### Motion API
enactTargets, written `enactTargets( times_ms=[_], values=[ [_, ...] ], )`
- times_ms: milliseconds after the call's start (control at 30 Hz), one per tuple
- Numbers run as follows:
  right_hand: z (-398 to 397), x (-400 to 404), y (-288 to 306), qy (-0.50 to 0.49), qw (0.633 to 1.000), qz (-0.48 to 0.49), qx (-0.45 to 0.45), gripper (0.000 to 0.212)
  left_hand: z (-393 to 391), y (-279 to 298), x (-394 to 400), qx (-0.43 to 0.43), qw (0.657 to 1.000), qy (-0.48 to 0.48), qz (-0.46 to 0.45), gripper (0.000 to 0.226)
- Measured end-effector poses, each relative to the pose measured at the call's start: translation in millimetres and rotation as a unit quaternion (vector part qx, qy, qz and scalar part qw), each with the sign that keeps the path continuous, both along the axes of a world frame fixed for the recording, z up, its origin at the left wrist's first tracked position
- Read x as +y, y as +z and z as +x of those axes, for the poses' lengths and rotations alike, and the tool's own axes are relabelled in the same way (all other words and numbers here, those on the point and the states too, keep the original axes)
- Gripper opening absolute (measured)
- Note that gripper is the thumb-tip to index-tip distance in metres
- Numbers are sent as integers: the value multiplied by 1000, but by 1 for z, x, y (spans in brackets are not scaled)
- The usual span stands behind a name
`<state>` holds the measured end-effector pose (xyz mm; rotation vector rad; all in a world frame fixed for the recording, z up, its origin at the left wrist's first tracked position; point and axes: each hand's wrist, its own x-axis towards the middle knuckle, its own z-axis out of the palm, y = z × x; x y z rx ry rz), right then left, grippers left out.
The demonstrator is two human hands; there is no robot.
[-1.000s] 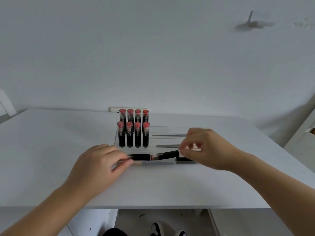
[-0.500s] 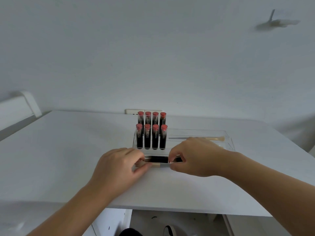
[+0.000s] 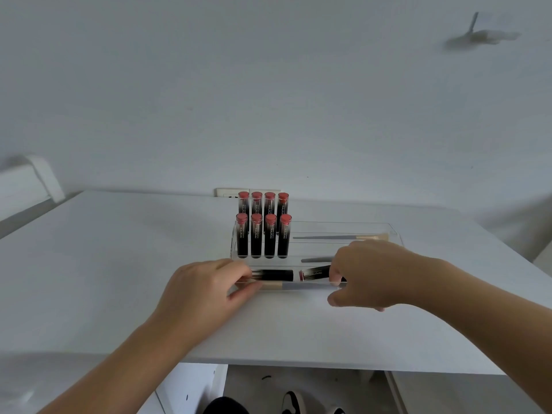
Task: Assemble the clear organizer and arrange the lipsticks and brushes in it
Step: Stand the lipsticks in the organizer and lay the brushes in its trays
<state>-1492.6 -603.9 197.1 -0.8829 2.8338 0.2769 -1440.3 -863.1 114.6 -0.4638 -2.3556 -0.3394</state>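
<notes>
right hand [image 3: 370, 273] lifted glossy lipstick [image 3: 315, 274] end | left hand [image 3: 206, 289] pinches brush [image 3: 286, 285]

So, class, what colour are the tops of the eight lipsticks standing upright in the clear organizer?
Pinkish-red tops over black tubes, seen in the head view.

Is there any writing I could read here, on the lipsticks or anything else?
Upright lipsticks: white print runs down each black tube, too small and blurred to read.
Lying lipstick at the right hand: the same white print, also blurred.
Brushes, organizer, wall socket: no text visible.
</notes>
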Motion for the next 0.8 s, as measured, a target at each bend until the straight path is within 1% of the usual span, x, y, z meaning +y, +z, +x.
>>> enactTargets(
  times_ms=[100, 167, 200, 300, 433, 533, 667, 800],
  values=[
    [-1, 2, 1, -17, 999, -7, -29, 43, 0, 1, 1, -4, 1000, 0, 14, 17],
    [-3, 3, 0, -30, 999, -27, -35, 36, 1, 1, 1, -10, 1000, -5, 15, 12],
    [-4, 4, -1, -39, 998, -42, -35, 32, 1, 1, 0, -17, 1000, -9, 16, 15],
    [-5, 6, -7, -56, 995, -75, -22, 23, 2, -1, -1, -43, 998, -20, 28, 21],
    [-3, 8, -14, -67, 992, -110, 12, 20, 1, -1, -3, -53, 998, -22, 36, 20],
    [-1, 14, -15, -75, 983, -166, 11, 16, 1, 0, -2, -55, 998, -27, 34, 20],
    [-7, 23, -10, -87, 965, -243, 42, 13, 1, 0, -1, -60, 997, -29, 35, 21],
    [-9, 12, -7, -49, 963, -265, -2, 9, 3, 4, -1, -69, 995, -49, 49, 17]
  ],
)
